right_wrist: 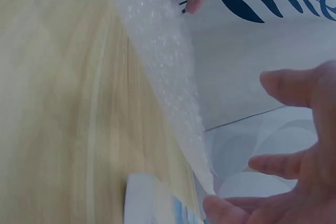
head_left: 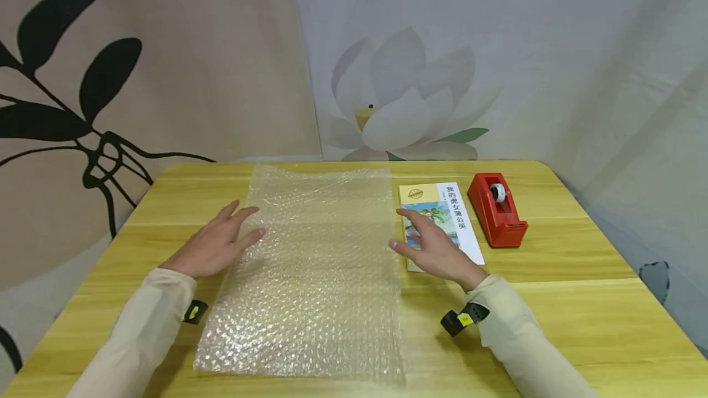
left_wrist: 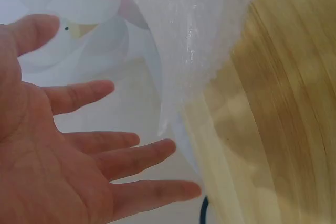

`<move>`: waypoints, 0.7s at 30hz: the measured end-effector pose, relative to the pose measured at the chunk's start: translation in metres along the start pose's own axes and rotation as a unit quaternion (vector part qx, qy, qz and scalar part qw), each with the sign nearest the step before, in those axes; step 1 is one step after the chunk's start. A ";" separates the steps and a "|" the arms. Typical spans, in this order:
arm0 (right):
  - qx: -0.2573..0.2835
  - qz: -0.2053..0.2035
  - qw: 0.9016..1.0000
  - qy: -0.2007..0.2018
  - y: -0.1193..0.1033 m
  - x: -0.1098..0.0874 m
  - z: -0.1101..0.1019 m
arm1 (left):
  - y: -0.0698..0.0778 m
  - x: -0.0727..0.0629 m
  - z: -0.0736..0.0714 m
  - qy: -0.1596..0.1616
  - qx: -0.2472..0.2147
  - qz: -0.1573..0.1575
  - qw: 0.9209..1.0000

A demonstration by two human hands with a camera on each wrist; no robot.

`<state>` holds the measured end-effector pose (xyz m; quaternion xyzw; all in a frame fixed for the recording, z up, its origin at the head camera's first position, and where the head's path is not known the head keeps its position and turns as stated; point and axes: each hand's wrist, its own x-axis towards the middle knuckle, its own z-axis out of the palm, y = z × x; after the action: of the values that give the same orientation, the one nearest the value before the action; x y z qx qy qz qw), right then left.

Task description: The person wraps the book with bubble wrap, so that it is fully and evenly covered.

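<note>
A clear sheet of bubble wrap (head_left: 315,275) lies flat on the wooden table, its far end near the back edge. My left hand (head_left: 218,241) hovers by the sheet's left edge, fingers spread and holding nothing; the left wrist view shows its open palm (left_wrist: 58,150) beside the bubble wrap (left_wrist: 194,30). On the other side, my right hand (head_left: 437,247) is held over part of a book (head_left: 467,226), thumb and fingers apart and nothing gripped. In the right wrist view the right hand (right_wrist: 310,156) has its fingers extended near the wrap's edge (right_wrist: 163,61).
A red tape dispenser (head_left: 498,214) with a small roll of tape (head_left: 499,193) stands right of the book. The wooden table (head_left: 570,300) ends at a fabric backdrop (head_left: 221,78) printed with leaves and a lotus. Each wrist wears a black strap (head_left: 464,318).
</note>
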<state>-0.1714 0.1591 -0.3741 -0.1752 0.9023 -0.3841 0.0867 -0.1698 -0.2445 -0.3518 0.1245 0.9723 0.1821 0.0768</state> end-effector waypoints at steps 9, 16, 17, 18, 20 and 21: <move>0.099 0.036 0.993 -0.044 0.000 0.000 0.005 | -0.012 0.012 -0.003 -0.016 -0.057 -0.003 0.998; 0.150 0.070 0.983 -0.074 -0.002 -0.004 0.008 | -0.019 0.020 -0.002 -0.034 -0.100 -0.006 0.994; 0.154 0.073 0.982 -0.076 -0.002 -0.004 0.009 | -0.020 0.021 -0.003 -0.036 -0.105 -0.008 0.994; 0.154 0.073 0.982 -0.077 -0.002 -0.005 0.010 | -0.020 0.022 -0.003 -0.040 -0.111 -0.011 0.993; 0.160 0.078 0.981 -0.074 -0.002 -0.006 0.011 | -0.020 0.024 -0.004 -0.046 -0.117 -0.016 0.992; 0.165 0.079 0.981 -0.072 -0.002 -0.007 0.013 | -0.020 0.025 -0.005 -0.048 -0.118 -0.018 0.992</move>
<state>-0.1609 0.1519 -0.3810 -0.1143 0.8290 -0.5061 0.2090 -0.1991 -0.2571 -0.3575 0.1059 0.9413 0.2881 0.1404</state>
